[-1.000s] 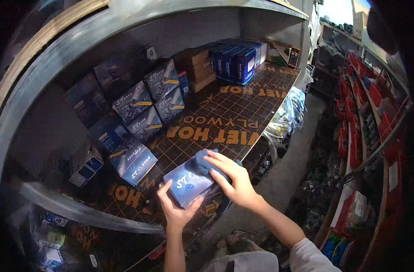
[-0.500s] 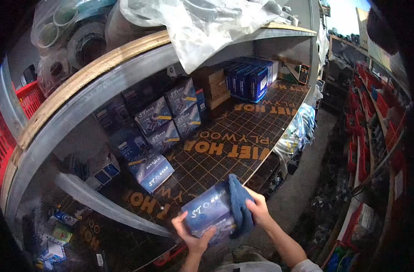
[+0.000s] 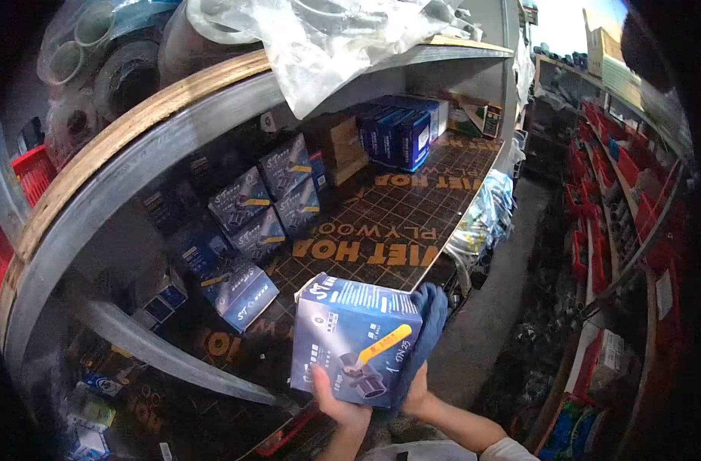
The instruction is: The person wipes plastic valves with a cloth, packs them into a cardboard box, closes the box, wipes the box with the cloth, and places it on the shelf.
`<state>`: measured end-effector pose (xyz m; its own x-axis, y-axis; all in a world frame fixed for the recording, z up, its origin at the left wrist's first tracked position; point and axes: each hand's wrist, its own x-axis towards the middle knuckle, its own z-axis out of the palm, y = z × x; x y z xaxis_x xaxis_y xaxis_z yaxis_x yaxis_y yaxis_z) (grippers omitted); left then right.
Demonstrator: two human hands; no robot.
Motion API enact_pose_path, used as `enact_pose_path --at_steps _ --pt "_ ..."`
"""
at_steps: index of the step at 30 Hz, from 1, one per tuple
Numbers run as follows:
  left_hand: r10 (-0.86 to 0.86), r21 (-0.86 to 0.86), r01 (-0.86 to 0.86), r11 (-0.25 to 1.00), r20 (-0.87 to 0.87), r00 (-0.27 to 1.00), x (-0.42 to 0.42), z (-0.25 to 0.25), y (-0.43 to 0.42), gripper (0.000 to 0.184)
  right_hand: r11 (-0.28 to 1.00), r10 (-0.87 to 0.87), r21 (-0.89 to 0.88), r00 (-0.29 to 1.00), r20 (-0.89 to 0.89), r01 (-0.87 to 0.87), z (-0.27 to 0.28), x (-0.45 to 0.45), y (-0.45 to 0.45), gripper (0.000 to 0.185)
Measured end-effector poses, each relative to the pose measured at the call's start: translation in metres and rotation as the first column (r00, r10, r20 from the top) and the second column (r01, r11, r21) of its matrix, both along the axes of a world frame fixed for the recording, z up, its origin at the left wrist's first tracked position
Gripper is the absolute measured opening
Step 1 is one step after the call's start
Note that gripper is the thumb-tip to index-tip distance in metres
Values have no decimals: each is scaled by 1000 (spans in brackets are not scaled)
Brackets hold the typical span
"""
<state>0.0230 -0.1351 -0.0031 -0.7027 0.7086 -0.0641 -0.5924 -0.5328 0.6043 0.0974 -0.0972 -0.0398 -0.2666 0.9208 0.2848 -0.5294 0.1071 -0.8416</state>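
Note:
In front of me I hold a blue ball valve box (image 3: 358,338), tilted, printed with a yellow-handled valve and "DN 25". My left hand (image 3: 339,403) grips its lower left edge, thumb on the printed face. On the box's right side lies a dark blue cloth (image 3: 427,330), bunched up. My right hand (image 3: 417,392) is closed on this cloth from below, pressing it against the box; its fingertips are hidden. Just beyond, a similar blue box (image 3: 243,296) lies on the plywood shelf (image 3: 350,250), beside stacked boxes (image 3: 262,196) of the same print.
A cardboard carton (image 3: 343,146) and several darker blue boxes (image 3: 396,138) stand at the shelf's back. A curved-looking metal beam (image 3: 174,353) crosses at lower left. Plastic sheeting (image 3: 319,54) hangs from the upper shelf. Red bins (image 3: 627,161) line the aisle's right side.
The box has turned so its valve-picture face now points toward me. The cloth and my right hand have moved down along its right side. The whole view has shifted slightly.

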Motion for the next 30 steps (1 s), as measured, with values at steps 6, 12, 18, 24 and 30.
enact_pose_path --at_steps 6,12,18,24,30 --pt "-126 -190 133 973 47 991 12 7 -4 59 969 -199 -95 947 252 229 -36 9 -1 48" --pt "-177 -88 175 981 -14 984 24 -40 -11 55 973 -204 -58 954 218 221 20 35 23 41" --pt "166 -24 -187 982 -361 918 8 -78 34 47 944 -328 97 880 343 314 -29 39 -11 27" --pt "260 120 -284 951 -806 531 -41 4 100 62 989 5 -145 975 222 28 -17 37 14 29" --pt "182 80 -541 837 -974 138 -84 -4 159 60 936 168 -282 972 -162 -209 2 47 23 53"
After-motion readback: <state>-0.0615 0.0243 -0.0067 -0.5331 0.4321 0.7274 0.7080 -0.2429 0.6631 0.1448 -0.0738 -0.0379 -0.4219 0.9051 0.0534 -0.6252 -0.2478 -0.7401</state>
